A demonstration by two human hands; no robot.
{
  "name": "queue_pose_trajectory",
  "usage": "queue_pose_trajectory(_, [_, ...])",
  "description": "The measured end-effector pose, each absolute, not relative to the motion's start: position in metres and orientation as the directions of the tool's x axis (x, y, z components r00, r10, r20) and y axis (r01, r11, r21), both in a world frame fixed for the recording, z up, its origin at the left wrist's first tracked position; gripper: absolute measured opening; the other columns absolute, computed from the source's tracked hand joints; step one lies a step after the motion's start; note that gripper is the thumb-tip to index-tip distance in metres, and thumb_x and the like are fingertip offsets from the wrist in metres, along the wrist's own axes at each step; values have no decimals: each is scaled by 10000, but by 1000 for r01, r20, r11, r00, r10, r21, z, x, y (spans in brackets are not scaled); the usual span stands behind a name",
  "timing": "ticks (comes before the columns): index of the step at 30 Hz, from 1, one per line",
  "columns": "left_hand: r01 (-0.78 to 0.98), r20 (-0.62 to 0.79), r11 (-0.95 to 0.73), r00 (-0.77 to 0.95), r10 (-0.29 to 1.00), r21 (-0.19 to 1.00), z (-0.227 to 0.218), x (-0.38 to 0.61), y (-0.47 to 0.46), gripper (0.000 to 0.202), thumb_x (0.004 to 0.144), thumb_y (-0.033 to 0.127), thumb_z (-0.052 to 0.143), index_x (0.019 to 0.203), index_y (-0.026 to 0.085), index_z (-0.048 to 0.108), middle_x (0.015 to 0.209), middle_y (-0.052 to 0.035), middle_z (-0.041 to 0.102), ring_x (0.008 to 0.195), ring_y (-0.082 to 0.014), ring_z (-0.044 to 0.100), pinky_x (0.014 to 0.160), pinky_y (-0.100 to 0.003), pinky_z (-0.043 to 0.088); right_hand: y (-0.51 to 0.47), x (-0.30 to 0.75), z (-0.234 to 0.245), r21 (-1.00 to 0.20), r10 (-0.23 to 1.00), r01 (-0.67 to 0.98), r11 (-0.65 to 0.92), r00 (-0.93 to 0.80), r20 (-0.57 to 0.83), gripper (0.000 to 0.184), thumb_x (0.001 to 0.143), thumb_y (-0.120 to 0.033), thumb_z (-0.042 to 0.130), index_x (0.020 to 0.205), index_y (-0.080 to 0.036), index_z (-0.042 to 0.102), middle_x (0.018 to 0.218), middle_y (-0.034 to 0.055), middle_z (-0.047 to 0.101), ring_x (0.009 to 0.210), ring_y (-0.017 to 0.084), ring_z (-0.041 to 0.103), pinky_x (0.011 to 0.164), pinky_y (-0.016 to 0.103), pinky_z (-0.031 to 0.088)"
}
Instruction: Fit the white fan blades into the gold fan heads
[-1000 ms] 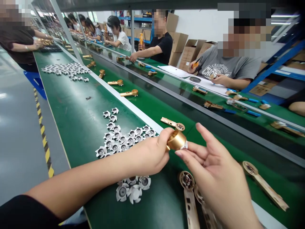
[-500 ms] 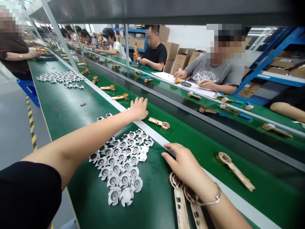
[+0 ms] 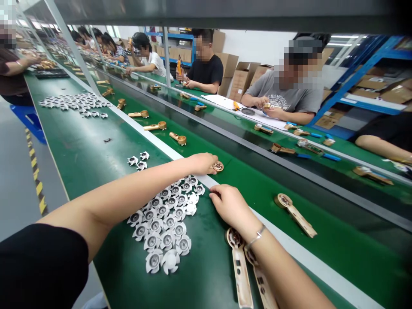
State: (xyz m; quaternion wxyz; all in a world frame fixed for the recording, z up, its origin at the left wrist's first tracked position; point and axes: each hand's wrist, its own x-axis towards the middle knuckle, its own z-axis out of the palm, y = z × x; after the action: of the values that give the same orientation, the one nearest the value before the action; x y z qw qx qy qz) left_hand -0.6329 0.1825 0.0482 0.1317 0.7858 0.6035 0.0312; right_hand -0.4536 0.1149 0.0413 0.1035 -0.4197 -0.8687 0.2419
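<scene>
My left hand [image 3: 202, 164] reaches across the white strip, its fingers closed on a gold handheld-fan shell [image 3: 218, 166] on the green belt. Only the shell's round head shows; its handle is hidden under the hand. My right hand [image 3: 229, 205] is over the strip, thumb and fingers curled together. Whatever those fingers hold, if anything, is hidden. White fan blades [image 3: 166, 239] lie in a cluster on the green bench, left of my right hand. Two gold shells lie under my right wrist, the nearer one an open-sided fan shell [image 3: 242, 274].
Another fan shell [image 3: 298, 216] lies on the belt to the right, and several stand further up, including one shell [image 3: 178, 138]. A second blade group [image 3: 74, 103] is at the far left. Co-workers sit across the line; a metal post [image 3: 166, 56] rises between us.
My left hand has come right and nearer from spread fingers, and has closed on the fan shell. My right hand's fingers have curled in. The shell my left hand covered now shows.
</scene>
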Motion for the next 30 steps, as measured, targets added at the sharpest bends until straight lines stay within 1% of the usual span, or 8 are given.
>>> queue_pose_trajectory(5, [930,91,-95,67,994,355,80,-641,159,506,821,399,644,1229,172,449,1018,-107,681,919,-277,655,707,-315,464,125,-484,39,-531,794,687,497,-606,-41,215,857,-147,529,830,-188,738,936,91,762,919,226,693,818,285,463])
queue_pose_trajectory(7, [915,135,-48,-7,991,401,88,-645,139,506,852,451,610,1232,175,421,1008,-91,675,890,-254,653,678,-304,465,126,-485,43,-556,810,688,466,-585,-44,201,852,-140,516,792,-183,703,881,96,758,878,229,699,778,292,468])
queue_pose_trajectory(9, [856,151,-29,-58,987,515,92,-648,117,493,893,497,555,1243,179,419,1036,-83,661,903,-232,643,686,-297,479,125,-477,50,-596,830,683,423,-556,-47,201,879,-150,466,817,-178,654,811,86,745,790,213,706,707,284,476])
queue_pose_trajectory(13, [555,85,-86,27,996,827,93,-643,79,398,954,392,494,1299,198,444,1019,-53,622,851,-172,613,713,-285,503,112,-449,70,-708,874,636,307,-483,-55,171,934,-242,408,863,-203,559,730,21,715,652,157,697,588,237,477])
queue_pose_trajectory(16, [372,55,-89,103,993,924,91,-634,66,447,961,325,500,1378,234,368,986,-36,603,721,-132,602,617,-256,497,101,-433,88,-785,910,560,265,-414,12,148,911,-322,498,837,-215,569,638,-16,661,578,149,647,543,233,461])
queue_pose_trajectory(19, [362,136,-165,104,985,917,89,-625,62,466,955,268,517,1391,251,354,1067,-50,615,706,-118,602,625,-253,499,95,-427,101,-824,929,490,285,-354,110,135,891,-336,552,870,-214,606,600,-29,614,510,130,569,481,222,435])
queue_pose_trajectory(23, [509,273,-304,137,952,805,85,-617,60,502,944,211,520,1415,238,349,1208,-70,614,962,-181,621,831,-310,503,94,-428,104,-863,936,420,283,-317,153,113,906,-313,560,908,-216,617,660,-20,635,529,118,578,466,200,444])
queue_pose_trajectory(30, [688,338,-349,159,928,637,78,-612,55,471,970,210,460,1424,255,342,1330,-79,579,1108,-224,609,928,-356,491,92,-431,102,-876,946,397,273,-277,169,65,898,-290,587,886,-227,601,569,-43,604,467,101,551,398,160,401])
